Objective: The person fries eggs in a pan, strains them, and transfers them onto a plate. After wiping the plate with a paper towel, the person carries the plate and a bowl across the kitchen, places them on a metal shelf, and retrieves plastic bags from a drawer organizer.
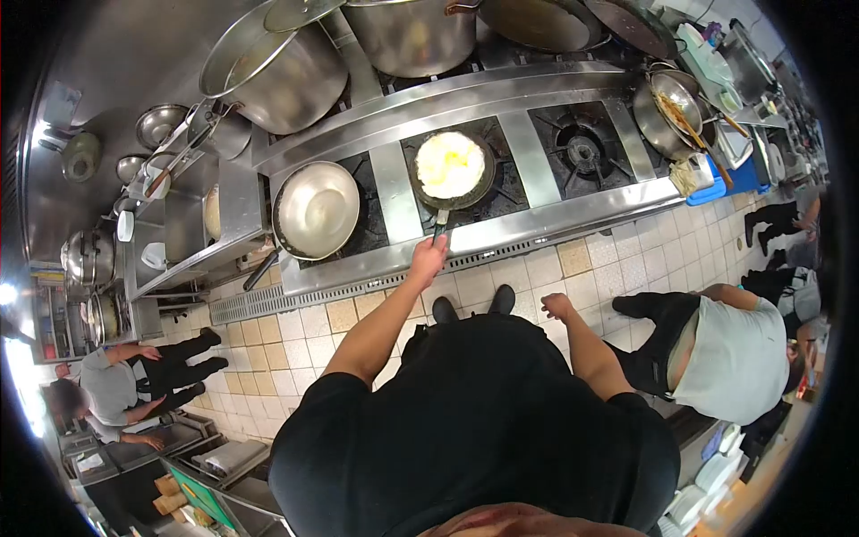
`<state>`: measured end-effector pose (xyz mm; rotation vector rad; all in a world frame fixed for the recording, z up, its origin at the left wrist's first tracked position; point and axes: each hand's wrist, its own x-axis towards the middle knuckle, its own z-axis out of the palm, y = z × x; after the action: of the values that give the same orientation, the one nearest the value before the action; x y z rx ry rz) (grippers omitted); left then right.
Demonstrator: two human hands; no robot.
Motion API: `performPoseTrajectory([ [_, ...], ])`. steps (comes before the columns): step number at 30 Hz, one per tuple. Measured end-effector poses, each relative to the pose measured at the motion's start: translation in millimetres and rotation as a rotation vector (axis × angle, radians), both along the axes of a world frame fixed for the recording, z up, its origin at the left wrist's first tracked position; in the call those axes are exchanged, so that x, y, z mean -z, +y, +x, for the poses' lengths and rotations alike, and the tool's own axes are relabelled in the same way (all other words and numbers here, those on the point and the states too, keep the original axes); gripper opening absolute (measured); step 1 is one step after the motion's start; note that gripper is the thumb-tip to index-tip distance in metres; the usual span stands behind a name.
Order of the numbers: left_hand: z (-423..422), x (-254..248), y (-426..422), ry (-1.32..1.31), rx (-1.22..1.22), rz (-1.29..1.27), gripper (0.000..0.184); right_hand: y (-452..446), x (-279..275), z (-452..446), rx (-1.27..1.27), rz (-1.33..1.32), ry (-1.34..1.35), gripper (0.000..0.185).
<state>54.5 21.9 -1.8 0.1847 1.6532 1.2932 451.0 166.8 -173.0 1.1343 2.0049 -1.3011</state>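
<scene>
My left hand [429, 257] is wrapped round the dark handle of a frying pan [486, 186] that rests on a burner of the steel stove. A round layer of white and yellow egg [449, 165] lies in it. To the left, a wide steel frying pan [318, 211] sits on another burner, its handle pointing toward the floor. My right hand [557, 307] hangs over the tiled floor with its fingers curled and nothing visible in them. It is apart from the stove.
Large steel pots [291, 76] stand behind the burners. On the right, a steel bowl [673, 97] holds food and a wooden-handled utensil. A bare burner [583, 152] lies between. One person [729, 353] bends over at right; another [112, 385] stands at left. Counters are behind me.
</scene>
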Motion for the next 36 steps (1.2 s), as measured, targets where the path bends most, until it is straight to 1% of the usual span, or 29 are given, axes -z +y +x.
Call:
performPoseTrajectory([
  [1, -2.8, 4.9, -4.8, -0.019, -0.022, 0.003, 0.035, -0.5, -13.7, -5.4, 0.149, -0.033, -0.015, 0.027],
  [3, -10.9, 6.9, -3.5, 0.079, 0.041, -0.070, 0.036, -5.9, -43.2, -15.6, 0.445, -0.105, -0.047, 0.022],
  [4, -14.4, 6.2, -1.4, 0.128, 0.069, -0.107, 0.036, -6.8, -42.1, -14.4, 0.477, -0.124, -0.068, 0.022],
  [5, -12.4, 6.9, 5.7, 0.184, 0.051, -0.118, 0.038, -7.6, -45.2, -15.1, 0.508, -0.142, -0.089, 0.023],
  [6, -7.3, 8.7, 11.4, 0.180, 0.016, -0.095, 0.038, -8.7, -47.7, -14.8, 0.537, -0.160, -0.110, 0.024],
  [7, -1.3, 10.5, 18.1, 0.176, -0.019, -0.071, 0.037, -7.1, -28.3, -3.5, 0.371, -0.093, -0.060, 0.022],
  [8, 4.0, 12.2, 24.1, 0.174, -0.054, -0.045, 0.037, -3.1, 9.1, 15.9, 0.204, -0.025, -0.009, 0.021],
  [9, 5.5, 40.0, 24.7, 0.253, -0.045, -0.048, 0.036, -1.2, 19.9, 21.0, 0.121, -0.005, 0.008, 0.021],
  [10, 6.0, 38.3, 19.0, 0.214, -0.012, -0.044, 0.037, 0.2, 24.9, 23.6, 0.040, 0.017, 0.028, 0.022],
  [12, 3.4, 32.3, -0.6, 0.136, 0.059, -0.036, 0.041, 1.9, 30.9, 28.3, 0.049, -0.036, -0.006, 0.033],
  [13, 0.4, 26.2, -8.5, 0.122, 0.068, -0.080, 0.040, 3.2, 26.9, 27.0, 0.043, -0.027, -0.010, 0.033],
  [16, -12.3, 16.5, -11.0, 0.191, 0.046, -0.073, 0.039, 2.2, 16.9, 26.5, 0.046, -0.019, -0.036, 0.033],
  [17, -12.8, 13.6, -4.7, 0.203, 0.033, -0.134, 0.039, 1.0, 14.5, 24.3, 0.056, -0.031, -0.049, 0.033],
  [18, -12.2, 24.3, 4.0, 0.224, -0.016, -0.096, 0.039, 0.2, 11.4, 22.1, 0.065, -0.043, -0.063, 0.033],
  [20, -7.9, 58.8, 21.0, 0.263, -0.112, -0.015, 0.039, -7.0, -22.5, 7.0, 0.203, -0.082, -0.146, 0.021],
  [21, 2.4, 24.9, 22.7, 0.282, -0.061, -0.096, 0.039, -7.5, -38.6, -2.4, 0.274, -0.099, -0.184, 0.017],
  [24, 4.5, 24.8, 7.8, 0.141, -0.025, -0.005, 0.038, 0.1, -20.8, 2.4, 0.163, -0.131, -0.103, 0.031],
  [25, 7.1, -13.7, 1.4, 0.191, 0.018, -0.072, 0.037, 1.4, -22.0, 0.5, 0.160, -0.104, -0.074, 0.031],
  [27, -8.9, -6.8, -3.9, 0.182, 0.062, -0.119, 0.038, -1.0, -24.5, -1.8, 0.162, -0.054, -0.017, 0.032],
  [28, -14.5, 3.6, -1.5, 0.177, 0.083, -0.139, 0.039, 1.3, -17.5, -0.9, 0.122, -0.044, 0.000, 0.032],
  [29, -16.4, 22.9, 6.2, 0.325, 0.087, -0.136, 0.042, 4.2, -9.7, -2.8, 0.077, -0.035, 0.015, 0.033],
  [30, -14.7, 38.7, 13.5, 0.338, 0.054, -0.126, 0.043, 5.3, -4.1, -3.6, 0.030, -0.028, 0.030, 0.033],
  [31, -10.3, 48.4, 21.6, 0.351, 0.020, -0.118, 0.043, 4.9, -5.4, -8.3, 0.080, -0.052, 0.009, 0.033],
  [32, -5.5, 57.6, 27.7, 0.364, -0.017, -0.108, 0.044, 5.5, -7.2, -12.6, 0.056, -0.040, 0.031, 0.033],
  [33, 5.6, 34.3, 28.4, 0.352, -0.010, -0.144, 0.043, 6.9, 1.7, -15.2, 0.033, -0.029, 0.053, 0.034],
  [35, 9.3, 38.7, 23.5, 0.369, 0.029, -0.125, 0.038, 9.5, 1.4, -23.5, 0.034, -0.052, 0.064, 0.035],
  [36, 11.7, 40.8, 20.6, 0.376, 0.049, -0.119, 0.036, 8.8, -8.9, -35.9, 0.057, -0.088, 0.053, 0.035],
])
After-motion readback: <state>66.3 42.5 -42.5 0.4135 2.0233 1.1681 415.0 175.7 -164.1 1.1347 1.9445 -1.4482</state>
